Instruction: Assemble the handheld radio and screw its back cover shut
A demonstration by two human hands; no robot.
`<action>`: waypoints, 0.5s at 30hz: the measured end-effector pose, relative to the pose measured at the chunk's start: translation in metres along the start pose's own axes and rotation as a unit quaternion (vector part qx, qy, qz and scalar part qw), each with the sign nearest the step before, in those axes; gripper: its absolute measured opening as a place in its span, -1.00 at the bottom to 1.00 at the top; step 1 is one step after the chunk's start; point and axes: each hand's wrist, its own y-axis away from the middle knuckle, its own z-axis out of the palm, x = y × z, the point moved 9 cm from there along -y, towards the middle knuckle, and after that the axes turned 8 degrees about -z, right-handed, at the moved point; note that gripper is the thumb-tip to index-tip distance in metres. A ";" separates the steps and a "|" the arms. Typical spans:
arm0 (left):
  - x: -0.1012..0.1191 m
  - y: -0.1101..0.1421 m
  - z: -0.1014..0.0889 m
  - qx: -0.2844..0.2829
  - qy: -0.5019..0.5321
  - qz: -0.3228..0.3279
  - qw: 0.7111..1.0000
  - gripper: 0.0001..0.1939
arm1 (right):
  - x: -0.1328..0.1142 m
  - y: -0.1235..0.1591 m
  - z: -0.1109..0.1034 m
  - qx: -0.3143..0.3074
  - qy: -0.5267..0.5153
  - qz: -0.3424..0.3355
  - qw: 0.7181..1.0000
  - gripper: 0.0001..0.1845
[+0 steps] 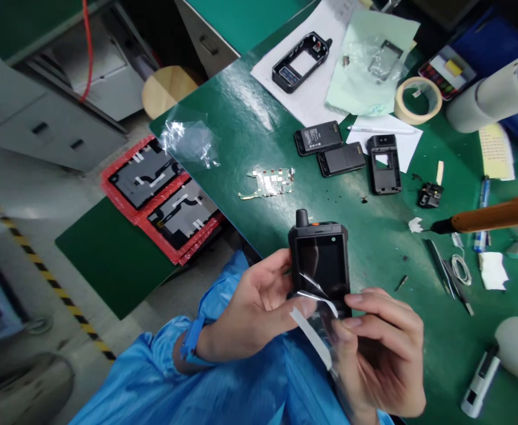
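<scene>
A black handheld two-way radio with a stubby antenna and a dark screen is held over the table's near edge. My left hand grips it from the left, thumb across its lower front. A clear plastic film with a white strip hangs off the radio's lower part. My right hand pinches the film between thumb and fingers, close to the radio's lower right corner. Beyond the radio, a small bare circuit board lies on the green table.
Two black battery packs, an open radio housing and another housing lie farther back. On the right are tweezers, a tape roll and an orange-handled tool. Red trays sit beyond the table's left edge.
</scene>
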 end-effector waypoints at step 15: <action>-0.003 0.000 0.007 -0.031 -0.021 -0.038 0.999 -0.57 | 0.002 0.012 -0.015 -0.015 -0.002 0.021 1.000 -0.86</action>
